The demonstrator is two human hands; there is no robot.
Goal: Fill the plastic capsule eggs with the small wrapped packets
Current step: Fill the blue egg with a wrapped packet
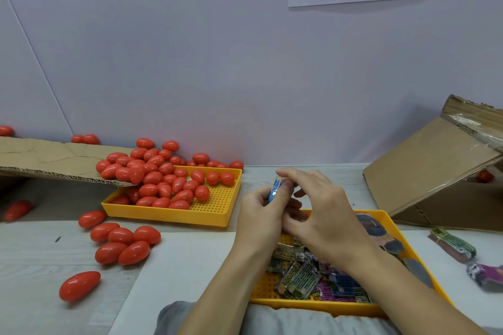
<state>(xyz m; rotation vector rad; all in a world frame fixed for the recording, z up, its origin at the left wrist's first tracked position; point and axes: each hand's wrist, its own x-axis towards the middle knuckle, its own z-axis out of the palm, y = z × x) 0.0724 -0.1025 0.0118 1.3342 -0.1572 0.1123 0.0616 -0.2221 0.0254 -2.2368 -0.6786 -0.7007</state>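
Packets point(313, 277) fill our near tray point(392, 223); we pinch a blue one point(273, 193) w/ left hand point(261, 215), right hand point(321, 212) fingertips on it, prob. rolling it. Eggs point(163, 179) heaped on far tray; filled vs. unfilled unclear.

Loose eggs point(122, 243) crowd the left table point(32, 288).

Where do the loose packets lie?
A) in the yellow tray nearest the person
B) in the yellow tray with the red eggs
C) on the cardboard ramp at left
A: the packets lie in the near tray, under the hands; the far tray holds only eggs.
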